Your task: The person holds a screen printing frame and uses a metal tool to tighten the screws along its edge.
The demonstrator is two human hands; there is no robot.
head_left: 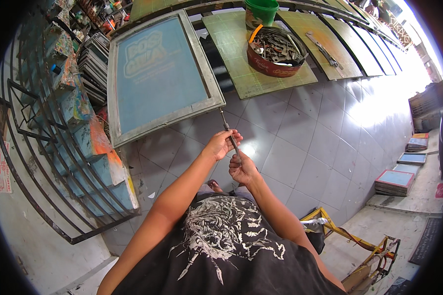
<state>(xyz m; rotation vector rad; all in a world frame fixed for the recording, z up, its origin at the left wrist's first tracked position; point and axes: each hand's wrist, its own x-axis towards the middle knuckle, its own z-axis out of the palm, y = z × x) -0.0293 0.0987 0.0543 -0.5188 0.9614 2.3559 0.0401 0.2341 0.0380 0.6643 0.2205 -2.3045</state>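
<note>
Both my hands are closed on a slim metal rod-shaped tool (226,126), its exact kind unclear. My left hand (222,144) grips it around the middle, its fingers curled toward the shaft. Lower down, my right hand (243,168) pinches its near end. The tool slants up and away, its thin far tip close to the front right corner of a wooden-framed printing screen (162,119); I cannot tell whether they touch. Blue mesh with a pale lettered design fills that screen.
Beyond my hands, a round red tin (273,69) full of metal parts sits on a greenish board (275,89), near a green bucket (262,12). A metal tool (325,50) lies on another board. Left are stairs with a black railing (74,240); right, stacked frames (395,183).
</note>
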